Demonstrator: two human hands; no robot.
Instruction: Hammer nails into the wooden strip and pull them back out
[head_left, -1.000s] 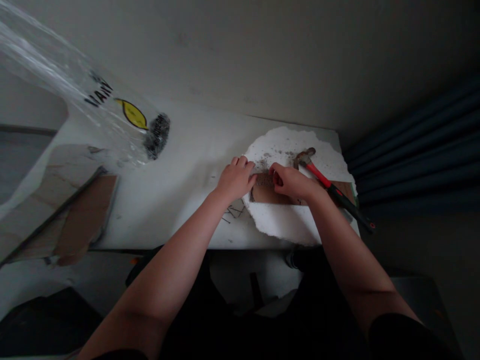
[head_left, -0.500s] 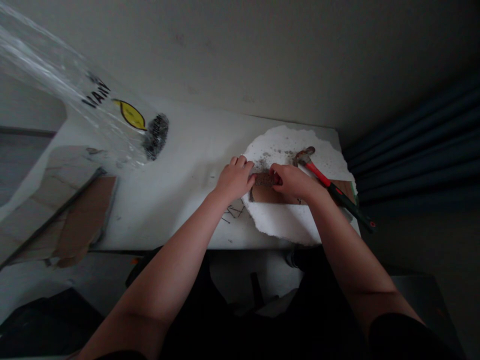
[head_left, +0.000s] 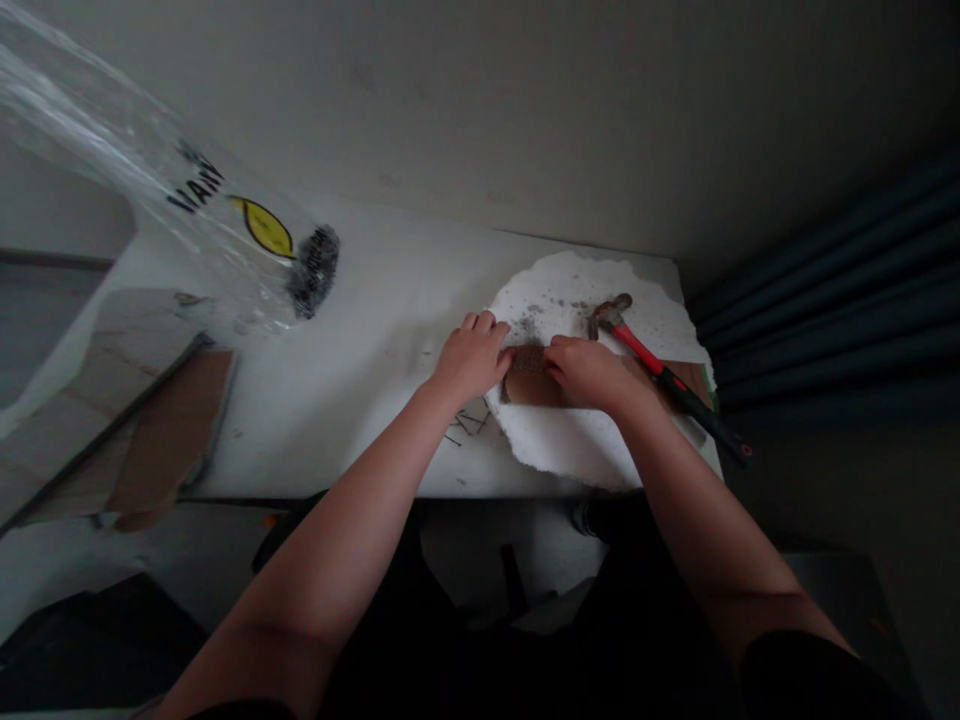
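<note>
A small grainy, speckled brown piece (head_left: 531, 358) lies across a flat brown board (head_left: 534, 390); its exact kind is unclear. At its left end my left hand (head_left: 471, 358) is closed, thumb toward the piece and fingers reaching over the far side. My right hand (head_left: 585, 372) pinches the right end, its fingers curled and partly hidden. Under the board is a white sheet (head_left: 577, 440) with ragged edges, dusted with grey crumbs. Right of my right hand rests a claw hammer (head_left: 637, 350) with a red and black handle, lying across the board.
Several thin dark nails (head_left: 469, 425) lie on the white table (head_left: 375, 400) left of the sheet. A clear plastic wrap (head_left: 225, 230) with a yellow mark stands at the back left. Brown and pale boards (head_left: 169, 430) lie at the left. Dark curtains (head_left: 832, 290) hang at the right.
My right hand has turned slightly and its fingers have come down lower over the right end of the speckled piece. My left hand has barely moved.
</note>
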